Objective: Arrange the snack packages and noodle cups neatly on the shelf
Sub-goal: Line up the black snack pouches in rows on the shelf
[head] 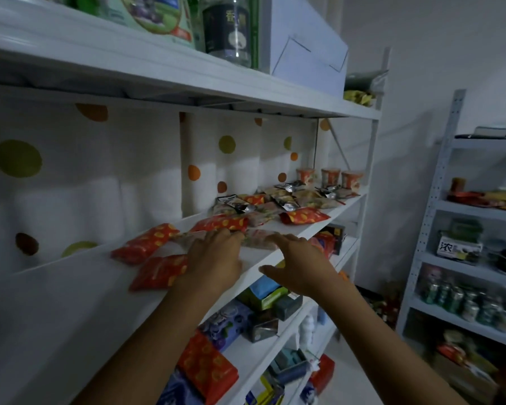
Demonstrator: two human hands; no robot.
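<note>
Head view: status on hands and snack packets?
Both hands open: left hand flat on a pale packet, right hand at its other end, contact unclear. Red packets lie askew; noodle cups lined at far end. Nothing blocking.

Three noodle cups (330,176) stand on the shelf (253,260). Four red snack packets (145,244) with yellow spots are plain to see (a fifth may be tucked further back, too blurred to say). About four silver sachets (287,204) show. The pale packets (307,197) are too jumbled to count.
</note>
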